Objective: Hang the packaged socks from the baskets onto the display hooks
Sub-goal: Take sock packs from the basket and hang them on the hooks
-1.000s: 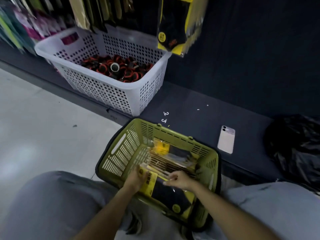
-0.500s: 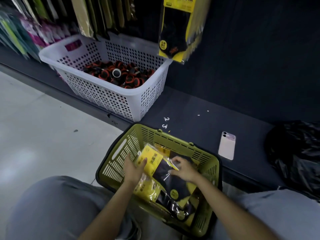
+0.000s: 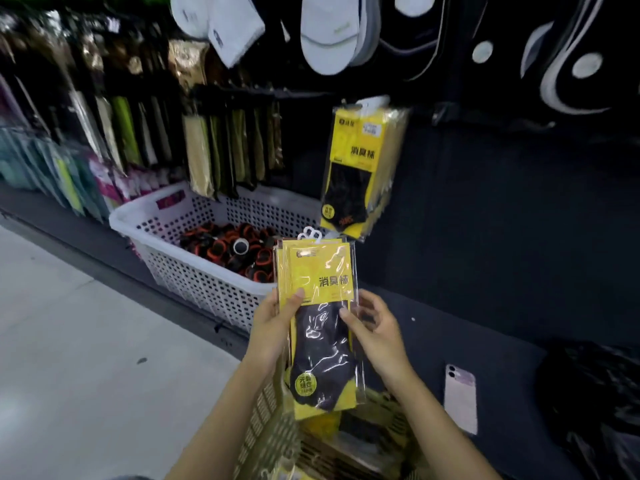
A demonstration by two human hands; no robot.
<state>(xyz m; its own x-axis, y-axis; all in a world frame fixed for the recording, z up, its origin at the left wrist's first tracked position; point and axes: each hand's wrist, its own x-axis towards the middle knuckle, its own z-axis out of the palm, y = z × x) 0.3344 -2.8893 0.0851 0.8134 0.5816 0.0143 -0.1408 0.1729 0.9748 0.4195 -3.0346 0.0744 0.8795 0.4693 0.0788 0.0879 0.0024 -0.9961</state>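
At the far left, rows of packets point(image 3: 114, 140) hang edge-on from the wall above a pale floor point(image 3: 69, 341). Right of them a white basket point(image 3: 194, 278) stands on the dark ledge point(image 3: 485, 323), with black and orange rolls point(image 3: 235, 247) lying inside. In the near middle the left hand point(image 3: 273, 327) grips the left edge of a small stack of sock packs point(image 3: 318, 323), its thumb flat on the yellow front and its fingers curled out of sight behind. The stack is held upright in the air, above a green basket point(image 3: 270, 438) near the person, and its white hanger tabs point(image 3: 311, 233) point up toward the wall. Just above and to the right, the same kind of pack point(image 3: 360, 168) hangs from the display, with white socks point(image 3: 329, 32) higher up. The right hand point(image 3: 377, 330) pinches the stack's right edge, thumb on the black sock at the front, the other fingers loosely spread behind the plastic. Further right a phone point(image 3: 460, 398) lies face down on the ledge, and a crumpled black bag point(image 3: 595, 403) sits at the far right.
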